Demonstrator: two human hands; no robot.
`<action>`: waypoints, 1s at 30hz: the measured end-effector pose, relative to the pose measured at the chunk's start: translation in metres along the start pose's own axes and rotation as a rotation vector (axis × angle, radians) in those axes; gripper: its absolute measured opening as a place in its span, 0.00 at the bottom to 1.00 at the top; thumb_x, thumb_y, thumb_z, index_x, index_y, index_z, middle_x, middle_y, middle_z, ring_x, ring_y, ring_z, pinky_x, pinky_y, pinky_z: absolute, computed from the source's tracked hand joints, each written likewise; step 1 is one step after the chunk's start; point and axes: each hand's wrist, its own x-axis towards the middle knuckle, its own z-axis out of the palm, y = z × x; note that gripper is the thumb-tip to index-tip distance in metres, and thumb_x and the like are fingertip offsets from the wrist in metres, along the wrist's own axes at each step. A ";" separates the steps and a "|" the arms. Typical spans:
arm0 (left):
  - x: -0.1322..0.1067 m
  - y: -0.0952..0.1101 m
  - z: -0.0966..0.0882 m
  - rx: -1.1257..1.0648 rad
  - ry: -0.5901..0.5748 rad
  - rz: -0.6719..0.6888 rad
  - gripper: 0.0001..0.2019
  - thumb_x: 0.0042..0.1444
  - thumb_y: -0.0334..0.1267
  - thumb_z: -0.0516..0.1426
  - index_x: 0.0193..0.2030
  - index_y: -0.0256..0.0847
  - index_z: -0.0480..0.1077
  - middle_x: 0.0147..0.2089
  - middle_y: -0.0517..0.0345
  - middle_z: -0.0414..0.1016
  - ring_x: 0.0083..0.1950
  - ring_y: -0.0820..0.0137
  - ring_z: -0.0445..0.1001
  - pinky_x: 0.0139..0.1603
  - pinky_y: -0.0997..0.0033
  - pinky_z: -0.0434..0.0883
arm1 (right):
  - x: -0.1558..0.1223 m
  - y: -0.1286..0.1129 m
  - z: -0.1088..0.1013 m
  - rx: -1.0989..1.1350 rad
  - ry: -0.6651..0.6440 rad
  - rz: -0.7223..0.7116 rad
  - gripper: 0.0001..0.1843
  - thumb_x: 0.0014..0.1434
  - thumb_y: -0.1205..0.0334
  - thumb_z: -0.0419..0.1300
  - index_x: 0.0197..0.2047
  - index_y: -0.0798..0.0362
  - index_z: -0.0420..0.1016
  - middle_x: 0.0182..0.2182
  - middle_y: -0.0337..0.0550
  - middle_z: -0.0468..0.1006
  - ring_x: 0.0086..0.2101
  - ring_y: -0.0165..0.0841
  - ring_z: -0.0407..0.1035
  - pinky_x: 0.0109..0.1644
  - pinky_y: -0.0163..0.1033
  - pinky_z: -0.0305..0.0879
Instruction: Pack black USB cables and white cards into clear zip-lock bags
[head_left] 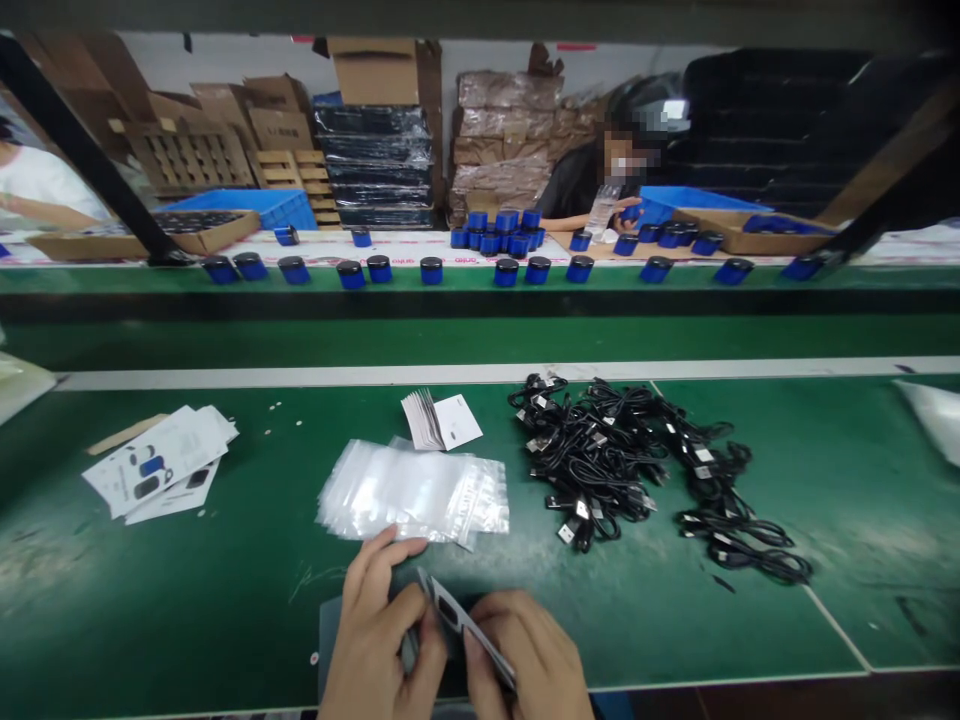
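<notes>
Both my hands meet at the near edge of the green table [187, 600]. My left hand [379, 630] and my right hand [525, 655] pinch a thin printed card or leaflet [461, 622] held edge-on between them, fingers closed on it. Just beyond my hands lies a stack of clear zip bags [416, 492]. A tangled heap of black cables [630, 465] lies to the right of the bags. A small fan of white cards [439, 420] rests behind the bags.
Printed leaflets [161, 465] lie at the left. A belt behind carries blue jars with black lids [431, 270]. Across it a person [600, 180] sits holding a bottle, near cardboard trays and blue bins. Another person's sleeve [37, 180] shows far left.
</notes>
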 end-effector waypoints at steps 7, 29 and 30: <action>0.002 0.001 0.001 -0.010 0.028 -0.003 0.07 0.52 0.27 0.53 0.28 0.44 0.65 0.54 0.46 0.66 0.61 0.48 0.57 0.49 0.47 0.70 | -0.001 0.000 -0.009 -0.182 -0.173 -0.086 0.11 0.59 0.74 0.49 0.29 0.53 0.67 0.22 0.39 0.73 0.20 0.30 0.69 0.25 0.32 0.65; -0.007 0.012 0.003 -0.501 0.132 -0.196 0.11 0.61 0.28 0.47 0.28 0.45 0.60 0.45 0.61 0.62 0.43 0.72 0.72 0.49 0.74 0.69 | 0.019 -0.022 0.006 0.893 -0.001 1.047 0.28 0.41 0.70 0.65 0.48 0.50 0.67 0.30 0.35 0.76 0.26 0.30 0.72 0.30 0.32 0.66; -0.008 0.013 0.003 -0.548 0.163 -0.236 0.12 0.62 0.29 0.47 0.28 0.45 0.60 0.46 0.61 0.62 0.43 0.72 0.72 0.51 0.72 0.68 | 0.017 -0.022 0.008 0.937 0.005 1.056 0.30 0.41 0.70 0.65 0.50 0.49 0.66 0.30 0.34 0.75 0.25 0.29 0.71 0.28 0.31 0.66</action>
